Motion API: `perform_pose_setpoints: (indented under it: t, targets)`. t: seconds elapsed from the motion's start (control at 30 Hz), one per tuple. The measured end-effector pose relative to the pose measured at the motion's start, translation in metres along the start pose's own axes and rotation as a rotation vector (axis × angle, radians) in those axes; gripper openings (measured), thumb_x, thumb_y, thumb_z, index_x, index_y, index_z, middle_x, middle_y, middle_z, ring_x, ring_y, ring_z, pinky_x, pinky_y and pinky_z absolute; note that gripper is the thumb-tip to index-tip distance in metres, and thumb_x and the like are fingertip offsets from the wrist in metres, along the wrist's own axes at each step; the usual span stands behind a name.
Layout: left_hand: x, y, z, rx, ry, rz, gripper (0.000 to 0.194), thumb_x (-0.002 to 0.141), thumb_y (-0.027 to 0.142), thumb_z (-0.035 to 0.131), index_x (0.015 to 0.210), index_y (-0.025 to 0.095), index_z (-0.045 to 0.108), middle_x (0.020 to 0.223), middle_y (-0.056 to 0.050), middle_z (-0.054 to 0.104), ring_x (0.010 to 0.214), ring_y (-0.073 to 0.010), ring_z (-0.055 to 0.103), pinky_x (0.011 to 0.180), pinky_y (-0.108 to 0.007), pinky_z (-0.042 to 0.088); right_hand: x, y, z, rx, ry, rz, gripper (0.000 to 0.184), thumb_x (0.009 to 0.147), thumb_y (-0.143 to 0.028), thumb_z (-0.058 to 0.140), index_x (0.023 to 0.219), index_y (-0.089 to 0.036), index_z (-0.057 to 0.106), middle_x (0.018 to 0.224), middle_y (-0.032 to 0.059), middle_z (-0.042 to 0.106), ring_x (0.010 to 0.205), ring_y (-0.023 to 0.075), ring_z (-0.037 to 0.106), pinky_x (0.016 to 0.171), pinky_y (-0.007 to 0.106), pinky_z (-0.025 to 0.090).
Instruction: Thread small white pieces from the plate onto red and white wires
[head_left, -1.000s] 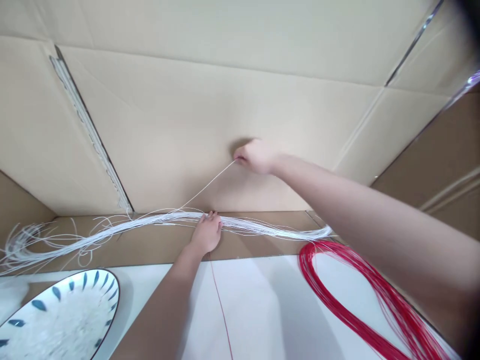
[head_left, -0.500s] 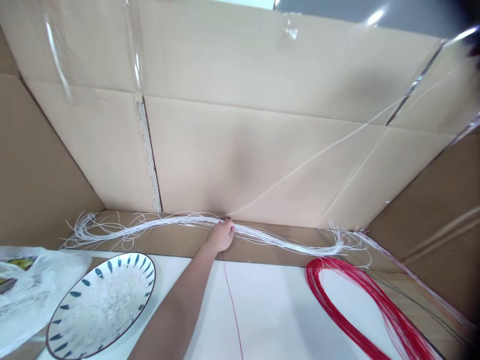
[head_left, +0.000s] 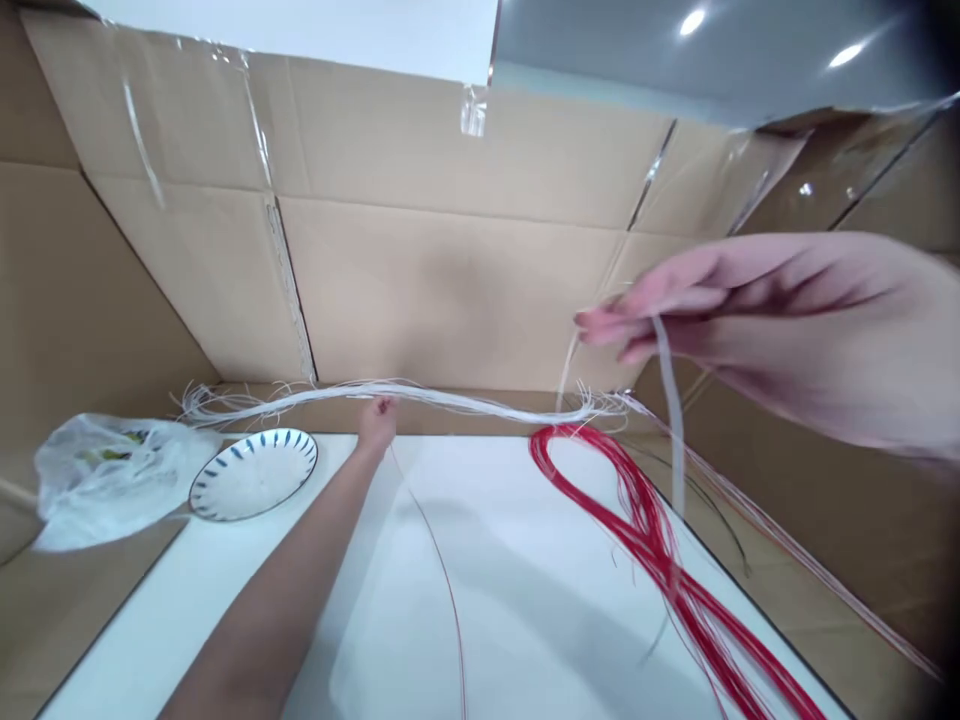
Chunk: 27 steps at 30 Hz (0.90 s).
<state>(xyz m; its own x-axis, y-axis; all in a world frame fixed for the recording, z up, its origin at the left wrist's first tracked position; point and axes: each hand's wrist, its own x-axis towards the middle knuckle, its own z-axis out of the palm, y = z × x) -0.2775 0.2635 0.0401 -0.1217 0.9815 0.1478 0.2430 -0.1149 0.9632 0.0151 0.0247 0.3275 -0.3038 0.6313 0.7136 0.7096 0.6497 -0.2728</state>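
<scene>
My left hand [head_left: 376,422] is closed in front of a long bundle of thin white wires [head_left: 450,399], beside its near edge. From its fist a single thin red wire [head_left: 442,560] trails down over the white tabletop. Raised at the right, close to the camera, my right hand [head_left: 765,310] pinches a white strand [head_left: 673,420] with its fingertips; the strand hangs from both sides of the fingers and is blurred. Beneath it lies a looped bundle of red wires [head_left: 637,535] on the tabletop.
Cardboard walls [head_left: 450,290] enclose the white tabletop [head_left: 390,640]. At the left are an oval plate with blue leaf marks [head_left: 289,438], holding clear pieces, and a white plastic bag [head_left: 120,480]. More wires [head_left: 787,555] run along the right side.
My right hand has come into view from the right with the white strand. My left hand has shifted from on top of the white bundle to its near edge. The view has tilted up and moved back.
</scene>
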Motion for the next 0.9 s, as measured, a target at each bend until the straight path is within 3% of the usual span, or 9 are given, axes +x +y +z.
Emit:
perform_pose_setpoints:
  t: [0.03, 0.17, 0.23, 0.33, 0.47, 0.6, 0.77, 0.83, 0.9]
  targets:
    - [-0.008, 0.008, -0.011, -0.022, 0.011, -0.035, 0.035, 0.099, 0.037, 0.066, 0.127, 0.016, 0.064, 0.125, -0.011, 0.067, 0.105, -0.0244, 0.069, 0.088, -0.045, 0.061, -0.014, -0.008, 0.011, 0.010, -0.064, -0.001, 0.024, 0.100, -0.046, 0.060, 0.100, -0.033, 0.079, 0.103, 0.0016, 0.082, 0.085, 0.0213, 0.080, 0.070, 0.039, 0.067]
    - [-0.039, 0.059, -0.059, -0.137, -0.002, -0.076, 0.034, 0.100, 0.037, 0.065, 0.126, 0.016, 0.064, 0.120, -0.010, 0.069, 0.097, -0.0215, 0.070, 0.082, -0.041, 0.062, -0.076, -0.021, 0.066, 0.043, -0.069, -0.197, 0.007, 0.097, -0.035, 0.069, 0.098, -0.029, 0.072, 0.099, 0.0042, 0.083, 0.084, 0.0208, 0.081, 0.066, 0.030, 0.068]
    - [-0.055, 0.092, -0.077, -0.197, -0.020, -0.035, 0.032, 0.100, 0.038, 0.064, 0.124, 0.015, 0.065, 0.114, -0.009, 0.070, 0.091, -0.0194, 0.070, 0.077, -0.037, 0.062, -0.108, -0.020, 0.104, 0.105, -0.083, -0.241, 0.009, 0.101, -0.026, 0.062, 0.102, -0.027, 0.071, 0.106, 0.0060, 0.082, 0.096, 0.0220, 0.081, 0.079, 0.033, 0.069]
    - [-0.076, 0.140, -0.092, -0.276, -0.043, 0.041, 0.029, 0.101, 0.037, 0.064, 0.119, 0.014, 0.065, 0.105, -0.007, 0.070, 0.082, -0.0165, 0.069, 0.070, -0.033, 0.061, -0.151, -0.016, 0.169, 0.129, -0.153, -0.338, 0.021, 0.102, -0.020, 0.055, 0.116, -0.022, 0.071, 0.125, 0.0138, 0.077, 0.119, 0.0270, 0.074, 0.099, 0.043, 0.065]
    - [-0.090, 0.179, -0.096, -0.356, -0.047, 0.111, 0.029, 0.101, 0.034, 0.064, 0.123, 0.015, 0.064, 0.110, -0.008, 0.070, 0.088, -0.0183, 0.070, 0.074, -0.035, 0.062, -0.195, -0.014, 0.232, 0.147, -0.198, -0.292, 0.036, 0.104, -0.016, 0.047, 0.138, -0.016, 0.061, 0.139, 0.0187, 0.069, 0.126, 0.0264, 0.070, 0.101, 0.043, 0.063]
    - [-0.081, 0.181, -0.089, -0.405, -0.021, 0.112, 0.033, 0.102, 0.034, 0.061, 0.130, 0.016, 0.062, 0.120, -0.010, 0.069, 0.098, -0.0211, 0.071, 0.083, -0.040, 0.062, -0.220, -0.021, 0.249, 0.208, -0.208, -0.265, 0.047, 0.104, -0.014, 0.045, 0.150, -0.018, 0.050, 0.152, 0.0167, 0.058, 0.141, 0.0232, 0.057, 0.112, 0.042, 0.056]
    - [-0.055, 0.151, -0.073, -0.427, 0.036, 0.080, 0.038, 0.100, 0.036, 0.064, 0.133, 0.017, 0.061, 0.129, -0.012, 0.066, 0.107, -0.0245, 0.069, 0.090, -0.046, 0.060, -0.225, -0.034, 0.248, 0.239, -0.093, -0.241, 0.062, 0.100, -0.008, 0.042, 0.160, -0.019, 0.035, 0.159, 0.0163, 0.050, 0.149, 0.0206, 0.049, 0.115, 0.042, 0.053]
    - [-0.044, 0.136, -0.066, -0.426, 0.056, 0.071, 0.039, 0.100, 0.036, 0.065, 0.133, 0.017, 0.061, 0.130, -0.012, 0.066, 0.108, -0.0247, 0.068, 0.091, -0.046, 0.060, -0.223, -0.036, 0.252, 0.246, -0.153, -0.351, 0.064, 0.096, -0.005, 0.042, 0.159, -0.017, 0.038, 0.158, 0.0153, 0.052, 0.144, 0.0214, 0.054, 0.113, 0.042, 0.053]
    - [-0.034, 0.122, -0.061, -0.416, 0.066, 0.059, 0.039, 0.100, 0.035, 0.065, 0.133, 0.017, 0.061, 0.130, -0.012, 0.066, 0.108, -0.0247, 0.068, 0.091, -0.047, 0.060, -0.219, -0.033, 0.261, 0.276, -0.343, -0.442, 0.060, 0.094, -0.002, 0.042, 0.152, -0.017, 0.050, 0.155, 0.0126, 0.056, 0.133, 0.0227, 0.062, 0.111, 0.042, 0.054]
